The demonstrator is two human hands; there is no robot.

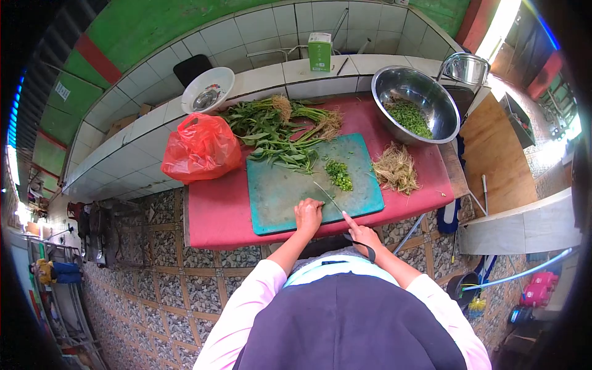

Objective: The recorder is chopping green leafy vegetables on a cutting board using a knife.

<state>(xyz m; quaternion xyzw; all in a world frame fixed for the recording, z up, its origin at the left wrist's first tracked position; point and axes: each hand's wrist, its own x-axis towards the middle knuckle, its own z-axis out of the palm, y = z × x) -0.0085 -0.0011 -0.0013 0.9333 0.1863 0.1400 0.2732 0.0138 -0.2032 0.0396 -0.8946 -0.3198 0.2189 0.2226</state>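
On a red-covered table lies a green plastic cutting board (282, 199). My right hand (366, 237) is closed on a kitchen knife (329, 196), its blade angled over the board. My left hand (309, 213) rests at the board's near part, left of the blade, fingers curled; whether something small is under them cannot be told. A pile of chopped greens (339, 175) sits beyond the knife. Leafy green stems with roots (273, 132) lie across the board's far left edge and the table behind. To the board's right is a heap of cut-off roots (396, 170).
A steel bowl (451, 108) holding chopped greens stands at the far right of the table. A red plastic bag (201, 150) sits at the left, near a white bowl (226, 81). A green box (320, 53) stands on the tiled ledge (259, 83) behind. A person is in the left distance.
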